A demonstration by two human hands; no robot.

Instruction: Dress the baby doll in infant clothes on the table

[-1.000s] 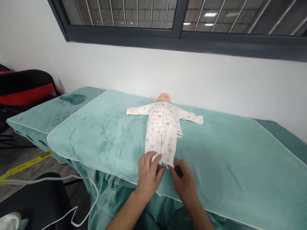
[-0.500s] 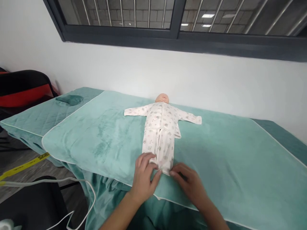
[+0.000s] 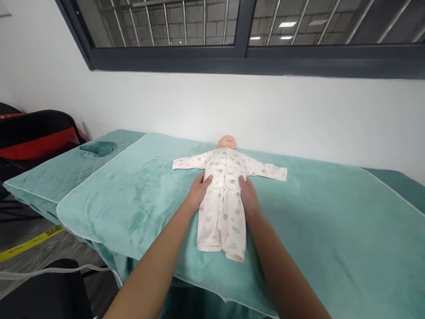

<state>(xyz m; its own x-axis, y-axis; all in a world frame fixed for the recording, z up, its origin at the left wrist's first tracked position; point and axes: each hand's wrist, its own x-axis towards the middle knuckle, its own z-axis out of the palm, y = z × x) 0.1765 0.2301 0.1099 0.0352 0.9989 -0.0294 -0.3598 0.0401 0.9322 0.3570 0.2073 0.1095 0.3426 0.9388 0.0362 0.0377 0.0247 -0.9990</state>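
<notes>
A baby doll [image 3: 227,142] lies on its back with arms spread, its head toward the wall. It wears a white printed long-sleeved top [image 3: 226,168] and matching trousers [image 3: 212,221] whose legs point toward me. My left hand [image 3: 198,190] grips the left side of the waist, thumb over the front of the top and the other fingers mostly hidden at the side. On the opposite side my right hand [image 3: 248,195] holds the waist the same way, thumb on the cloth. Whether fingers reach under the doll is hidden.
A green plush cover [image 3: 315,230] with white piping lies over the bed. At the left is a quilted end with a hole [image 3: 98,149]. Black-and-red chairs [image 3: 36,141], a black seat [image 3: 49,292] and a white cable [image 3: 66,269] are nearby. A window [image 3: 239,57] is above.
Both hands have moved up from the trouser cuffs to the sides of the doll's waist and taken hold there. The top's hem at the right lies closer in. The view has shifted slightly.
</notes>
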